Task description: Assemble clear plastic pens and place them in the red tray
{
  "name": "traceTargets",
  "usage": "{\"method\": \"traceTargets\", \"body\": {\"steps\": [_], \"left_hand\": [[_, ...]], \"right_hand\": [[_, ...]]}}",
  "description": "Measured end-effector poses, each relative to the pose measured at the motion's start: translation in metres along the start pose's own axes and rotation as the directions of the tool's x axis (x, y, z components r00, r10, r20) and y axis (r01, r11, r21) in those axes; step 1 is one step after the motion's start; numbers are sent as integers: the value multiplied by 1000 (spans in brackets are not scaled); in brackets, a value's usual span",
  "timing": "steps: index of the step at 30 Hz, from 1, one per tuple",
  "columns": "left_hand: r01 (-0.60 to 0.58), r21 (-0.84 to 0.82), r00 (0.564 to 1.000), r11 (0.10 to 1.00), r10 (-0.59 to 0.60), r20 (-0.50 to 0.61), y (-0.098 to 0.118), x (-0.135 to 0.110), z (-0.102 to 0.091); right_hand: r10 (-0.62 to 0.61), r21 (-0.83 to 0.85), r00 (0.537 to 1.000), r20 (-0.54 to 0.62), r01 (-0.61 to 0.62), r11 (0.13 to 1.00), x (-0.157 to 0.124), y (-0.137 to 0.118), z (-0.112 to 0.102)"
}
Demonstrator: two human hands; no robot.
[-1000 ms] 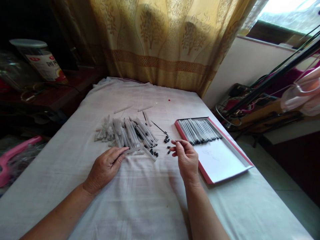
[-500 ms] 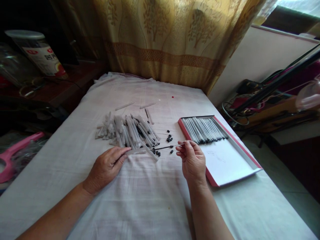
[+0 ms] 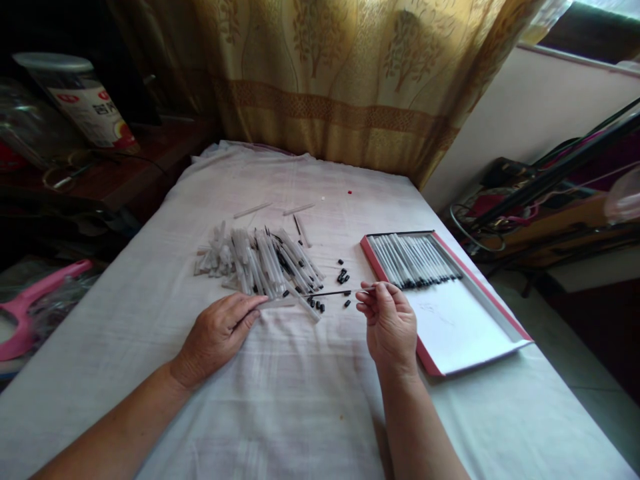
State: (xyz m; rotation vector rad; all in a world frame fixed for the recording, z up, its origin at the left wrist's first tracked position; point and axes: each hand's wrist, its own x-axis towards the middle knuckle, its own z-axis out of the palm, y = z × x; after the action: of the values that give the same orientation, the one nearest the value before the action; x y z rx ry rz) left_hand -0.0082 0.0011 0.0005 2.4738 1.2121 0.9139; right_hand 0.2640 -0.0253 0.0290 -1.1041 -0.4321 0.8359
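My left hand (image 3: 219, 339) pinches a translucent pen barrel (image 3: 280, 303) between thumb and fingertips, held level just in front of a loose heap of pen parts (image 3: 267, 260). Between thumb and forefinger, my right hand (image 3: 391, 320) grips the right end of a thin pen refill (image 3: 327, 293) with a dark ink section. The refill points left, its tip close to the open end of the barrel; I cannot tell whether they touch. Small black pen plugs (image 3: 343, 275) lie scattered between the heap and the box. Another clear barrel lies slanted under the refill's tip.
To the right, a shallow red-edged box (image 3: 465, 333) holds a row of pens (image 3: 413, 259) along its far side. A white cloth (image 3: 280, 413) covers the table. A patterned curtain (image 3: 325, 80) hangs behind. At left are a lidded jar (image 3: 87, 103) and a pink handled item (image 3: 45, 297).
The view has shifted slightly, moving most table things a little to the right in the picture. Both hands keep their holds, with the barrel and refill almost unchanged relative to each other.
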Motion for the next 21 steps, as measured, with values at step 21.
{"method": "traceTargets", "body": {"steps": [21], "left_hand": [[-166,15,986,986,166,-26,12,0,4]], "right_hand": [[-97,-427,868,487,334,840,-29,30,10]]}}
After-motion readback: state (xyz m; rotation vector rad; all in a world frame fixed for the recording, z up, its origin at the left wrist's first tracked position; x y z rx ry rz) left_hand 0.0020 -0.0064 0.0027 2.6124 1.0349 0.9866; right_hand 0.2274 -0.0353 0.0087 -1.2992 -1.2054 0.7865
